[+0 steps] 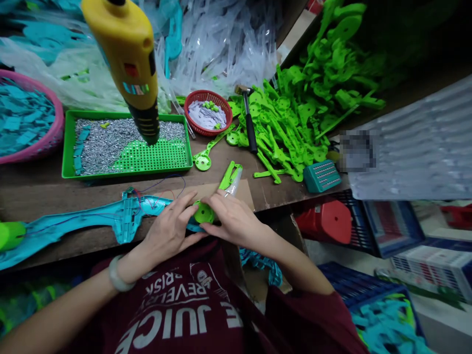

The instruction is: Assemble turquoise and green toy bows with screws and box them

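A long blue plastic shell lies along the table's front edge, with thin red and blue wires on it. My left hand is closed around its right end, fingers on top and thumb along the near edge. Against that end sits a light-green plastic part with a round disc. My right hand grips this part, its fingertips at the disc. The green arm beyond my right fingers, with clear plastic beside it, rests over a piece of cardboard. My palms hide much of the joint.
A yellow power screwdriver hangs over a green tray of screws. Behind stand a red basket and a pink basket. A hammer lies by heaped green parts. A teal block sits at the right.
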